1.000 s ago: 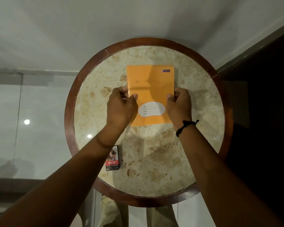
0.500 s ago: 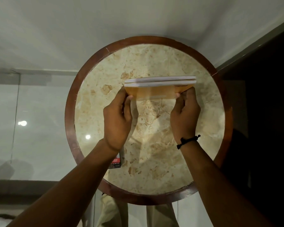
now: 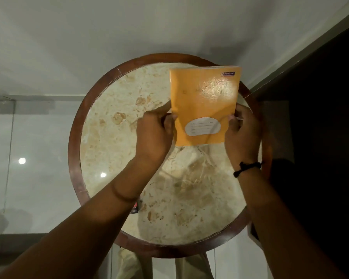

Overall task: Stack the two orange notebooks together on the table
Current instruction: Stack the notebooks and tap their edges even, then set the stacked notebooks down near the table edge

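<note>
An orange notebook cover (image 3: 204, 101) with a white oval label faces me, held up above the far right part of the round marble table (image 3: 109, 137). The two notebooks are pressed together, so only the front one shows. My left hand (image 3: 155, 135) grips the left edge near the bottom. My right hand (image 3: 242, 135), with a black wrist band, grips the right edge. The notebooks' top edge reaches over the table's far rim.
A small red and black box (image 3: 135, 208) lies near the table's front left rim, mostly hidden under my left forearm. The table has a dark wooden rim (image 3: 74, 158). A dark wall or door stands to the right. Glossy floor tiles lie to the left.
A second ago the notebooks lay flat on the table under both hands. Then they were lifted and tipped edge-on. Now the cover faces me again, shifted to the right and raised.
</note>
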